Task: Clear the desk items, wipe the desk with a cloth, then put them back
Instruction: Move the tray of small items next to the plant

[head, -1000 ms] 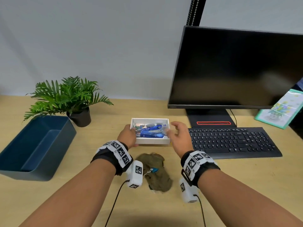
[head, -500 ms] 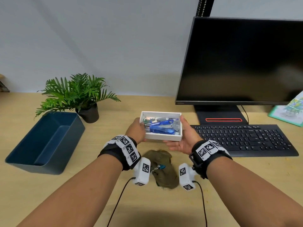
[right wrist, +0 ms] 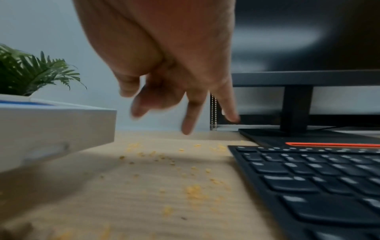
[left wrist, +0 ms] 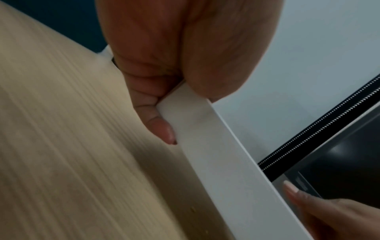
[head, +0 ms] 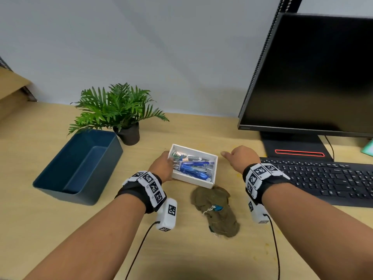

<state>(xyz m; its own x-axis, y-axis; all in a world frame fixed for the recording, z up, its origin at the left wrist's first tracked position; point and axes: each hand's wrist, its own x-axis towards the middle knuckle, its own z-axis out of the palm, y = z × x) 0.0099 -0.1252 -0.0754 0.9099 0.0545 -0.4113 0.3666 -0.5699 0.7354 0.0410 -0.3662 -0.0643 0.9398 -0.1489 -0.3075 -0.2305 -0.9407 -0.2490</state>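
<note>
My left hand [head: 161,168] has a pinching grip on the left wall of the white box [head: 210,185], thumb over the rim, fingers [left wrist: 162,129] under it, the box lifted off the surface [head: 50,229]. Inside lie blue pens [head: 193,168] and clips; no writing on them is legible. My right hand [head: 240,158] hangs loose and empty just right of the box. Below my grip lies the brown cloth [head: 217,211]; crumbs [right wrist: 195,191] dot the surface beside the keyboard [head: 327,178], whose key legends blur.
</note>
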